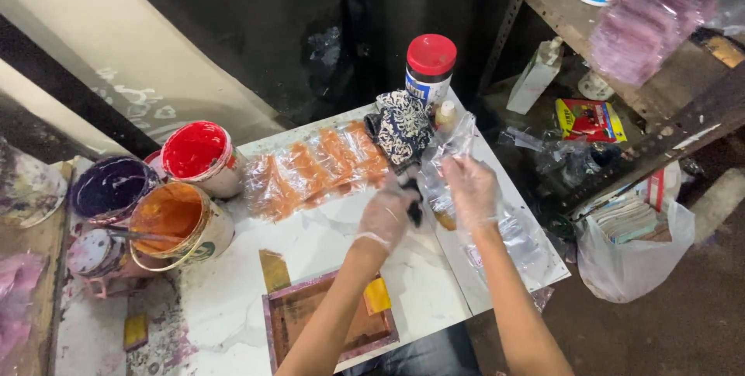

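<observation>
Near the middle of the white tabletop point(341, 244), both hands wear thin clear gloves. The left hand point(386, 214) is curled, its fingers closed on a small dark object point(414, 207) whose kind is too blurred to tell. The right hand point(471, 187), just at 3 o'clock of the left, has its fingers bent and pinching the edge of a clear plastic bag point(450, 151), which rises crumpled toward 12 o'clock and also trails down under the right forearm toward 5 o'clock.

At 12 o'clock of the hands a black-and-white patterned cloth point(401, 126) lies bunched on the table, touching the bag. Beyond it stands a dark jar with a red lid point(431, 67), with a small pale bottle point(445, 114) just beside it. From 10 to 11 o'clock stretches a row of orange pieces in clear wrappers point(314, 168).

Farther out at 9 o'clock stand open paint tubs: a red one point(199, 154), an orange one point(175, 218) with a stick lying across it, and a purple one point(111, 188). At 7 o'clock, under the left forearm, lies a wooden-framed screen point(299, 322) with a yellow scraper point(378, 295) on it.

At 2 o'clock a metal shelf point(675, 81) carries a white bottle point(535, 77) and a red-and-yellow packet point(588, 118). At 3 o'clock a white plastic bag of stacked papers point(632, 248) sits on the floor.
</observation>
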